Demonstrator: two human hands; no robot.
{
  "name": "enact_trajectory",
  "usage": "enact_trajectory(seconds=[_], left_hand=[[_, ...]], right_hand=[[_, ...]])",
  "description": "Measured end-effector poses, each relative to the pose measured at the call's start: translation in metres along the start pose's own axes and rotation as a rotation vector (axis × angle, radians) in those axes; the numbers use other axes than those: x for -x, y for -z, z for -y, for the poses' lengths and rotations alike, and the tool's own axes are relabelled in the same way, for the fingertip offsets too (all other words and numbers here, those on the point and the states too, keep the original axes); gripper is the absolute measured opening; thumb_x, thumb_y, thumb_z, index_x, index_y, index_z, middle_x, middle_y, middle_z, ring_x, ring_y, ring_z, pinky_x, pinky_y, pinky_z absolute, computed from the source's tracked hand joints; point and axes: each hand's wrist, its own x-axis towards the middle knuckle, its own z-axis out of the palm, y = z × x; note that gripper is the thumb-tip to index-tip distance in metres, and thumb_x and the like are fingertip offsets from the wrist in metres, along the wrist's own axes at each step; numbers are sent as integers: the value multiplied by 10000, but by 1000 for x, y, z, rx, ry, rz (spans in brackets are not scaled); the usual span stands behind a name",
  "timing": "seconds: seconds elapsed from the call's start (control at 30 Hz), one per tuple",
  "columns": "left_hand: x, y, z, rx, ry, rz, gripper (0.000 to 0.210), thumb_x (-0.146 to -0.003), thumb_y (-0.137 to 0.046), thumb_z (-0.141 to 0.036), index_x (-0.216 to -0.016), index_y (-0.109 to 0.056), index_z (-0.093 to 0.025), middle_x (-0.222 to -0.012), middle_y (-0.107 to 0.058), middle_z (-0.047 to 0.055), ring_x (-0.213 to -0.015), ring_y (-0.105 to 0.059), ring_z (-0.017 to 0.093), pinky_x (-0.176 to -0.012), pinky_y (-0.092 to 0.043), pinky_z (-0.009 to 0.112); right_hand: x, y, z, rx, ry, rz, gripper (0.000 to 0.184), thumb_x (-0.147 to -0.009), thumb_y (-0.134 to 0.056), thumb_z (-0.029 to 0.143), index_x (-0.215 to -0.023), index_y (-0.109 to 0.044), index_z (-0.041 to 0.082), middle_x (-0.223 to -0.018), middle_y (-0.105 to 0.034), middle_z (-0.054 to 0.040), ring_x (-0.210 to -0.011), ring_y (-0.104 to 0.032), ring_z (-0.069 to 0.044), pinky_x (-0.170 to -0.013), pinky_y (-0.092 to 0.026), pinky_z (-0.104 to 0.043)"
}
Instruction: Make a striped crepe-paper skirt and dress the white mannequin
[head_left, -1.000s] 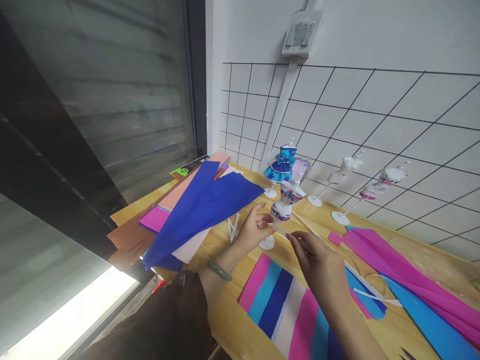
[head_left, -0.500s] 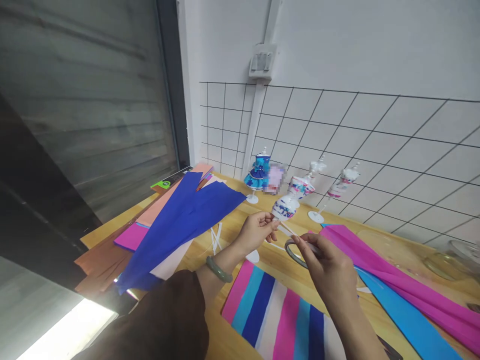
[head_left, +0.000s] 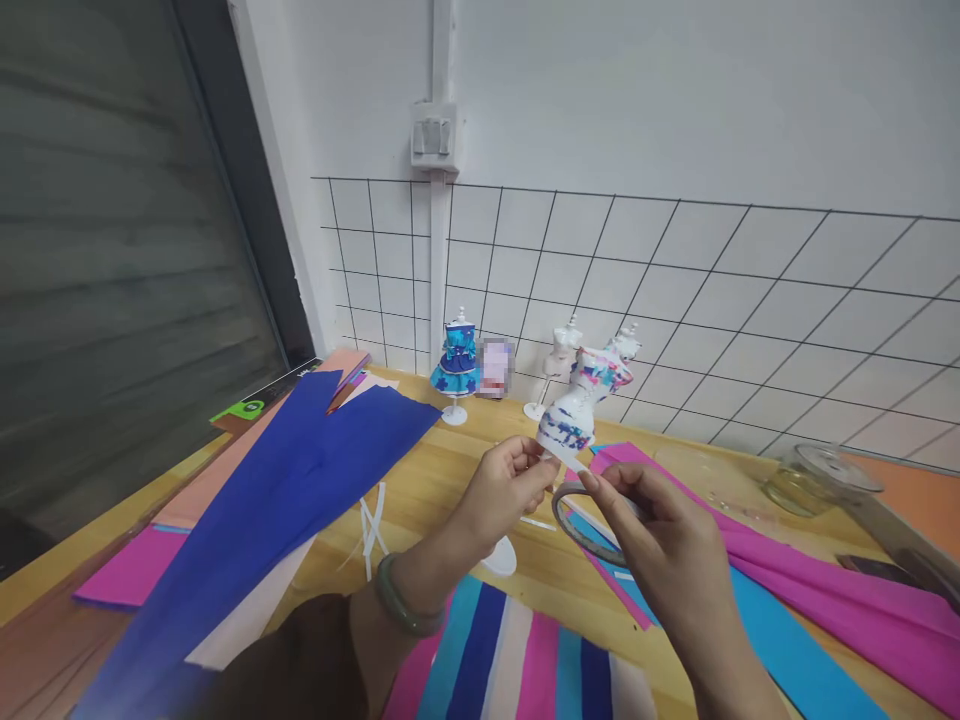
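My left hand (head_left: 510,485) pinches the lower end of a small white dress form (head_left: 589,395) splashed with pink and blue. A pale strip of tape (head_left: 562,457) runs from that lower edge across to my right hand (head_left: 656,530). Closed fingers of my right hand grip a roll of tape (head_left: 581,530), held upright with its ring showing. The form leans to the right above my left hand, and its white round base (head_left: 500,556) shows below. My left fingers hide part of the stand. Striped cloth (head_left: 517,650) in pink, blue and cream lies beneath my hands.
Blue crepe-like sheets (head_left: 300,480) spread on the left of the wooden table. Pink (head_left: 840,580) and light blue (head_left: 795,640) sheets lie right. Behind stand a form in a blue dress (head_left: 457,360) and another white form (head_left: 562,350). A glass jar (head_left: 802,480) stands at right.
The view has swung right and a bit closer. The stretch of tape between my hands now shows its broad side near the form's lower edge. Both hands keep their grips.
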Motion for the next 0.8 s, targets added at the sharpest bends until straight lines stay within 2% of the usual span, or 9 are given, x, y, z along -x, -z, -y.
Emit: enact_trajectory(seconds=[0.5,0.8], left_hand=[[10,1,-7,-42,37,5,226,-754,-607,-341,-771,-510,-138,-607,-487,-43,-433,-333,15,-434,-219,198],[9,5,-7,-53,17,33,200,-757,-606,-315,-781,-503,-145,-623,-477,-44,-442,-345,16,-444,-239,197]], right_hand=[[0,6,0,51,43,30,293,-812,-579,426,-626,-545,202,-522,-478,33,-428,-412,-89,-391,-339,-211],[-1,7,1,32,27,43,297,-806,-581,430,-617,-557,203,-528,-511,24,-437,-451,-97,-395,-367,-205]])
